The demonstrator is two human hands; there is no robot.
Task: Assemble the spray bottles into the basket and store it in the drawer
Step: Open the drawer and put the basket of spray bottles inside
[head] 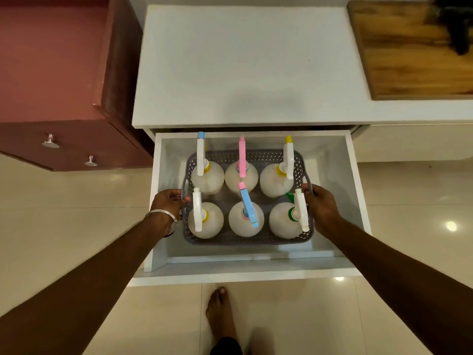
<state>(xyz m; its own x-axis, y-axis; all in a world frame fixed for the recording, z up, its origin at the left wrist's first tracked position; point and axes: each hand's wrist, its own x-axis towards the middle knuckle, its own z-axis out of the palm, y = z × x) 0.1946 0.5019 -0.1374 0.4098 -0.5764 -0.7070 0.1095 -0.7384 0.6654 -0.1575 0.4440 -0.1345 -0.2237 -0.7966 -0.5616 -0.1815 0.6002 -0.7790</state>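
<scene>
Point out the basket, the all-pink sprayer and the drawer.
basket (245,241): head view, near rim.
all-pink sprayer (242,156): head view, middle of its head.
drawer (245,274): head view, front panel's top edge.

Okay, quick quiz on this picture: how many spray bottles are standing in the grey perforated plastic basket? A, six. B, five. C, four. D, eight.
A: the grey perforated plastic basket holds six translucent spray bottles in two rows of three, inside the open white drawer, with the left hand and right hand at its side handles.
</scene>
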